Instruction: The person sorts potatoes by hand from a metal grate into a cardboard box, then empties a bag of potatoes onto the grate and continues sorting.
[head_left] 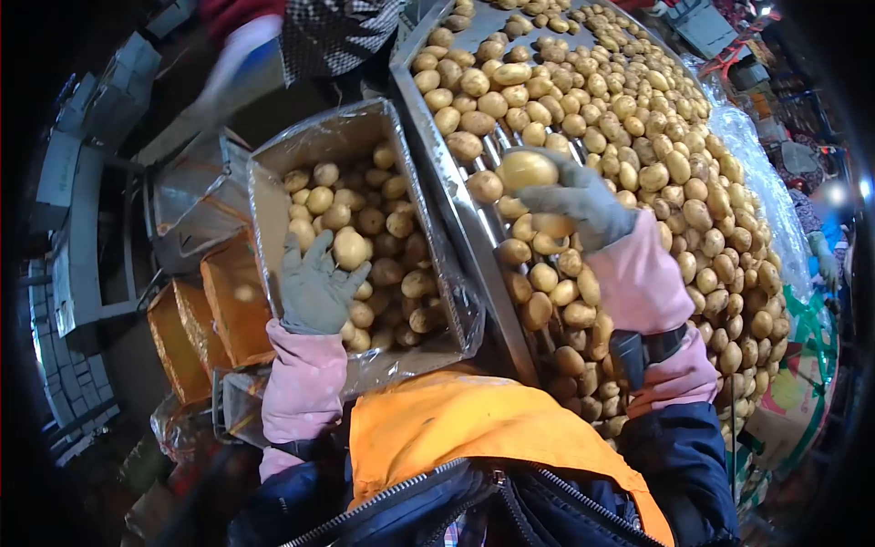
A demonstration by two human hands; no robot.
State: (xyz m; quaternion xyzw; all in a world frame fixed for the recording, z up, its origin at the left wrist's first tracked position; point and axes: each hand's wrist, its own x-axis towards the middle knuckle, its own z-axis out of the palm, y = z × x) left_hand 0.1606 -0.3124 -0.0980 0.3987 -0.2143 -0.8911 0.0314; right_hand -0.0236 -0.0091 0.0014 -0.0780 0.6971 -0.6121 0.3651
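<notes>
My left hand [321,284], in a grey glove, is over a plastic-lined cardboard box [262,214] of potatoes. Its fingers are spread, and a pale potato [351,249] lies against or just beyond the fingertips; whether they touch it I cannot tell. Above the metal sorting table [427,150] my right hand [588,202], gloved too, is closed around a large yellow potato [529,170]. A second potato [552,224] shows under its fingers, and I cannot tell if it is also held. Loose potatoes [656,173] cover most of the table around this hand.
The table's raised metal edge runs between box and potatoes. Orange-lined crates [235,296] stand left of the box. Another person in a checkered garment [337,36] is at the top, one arm blurred. Clear plastic sheeting [752,164] hangs along the right side, near a green-strapped carton [793,392].
</notes>
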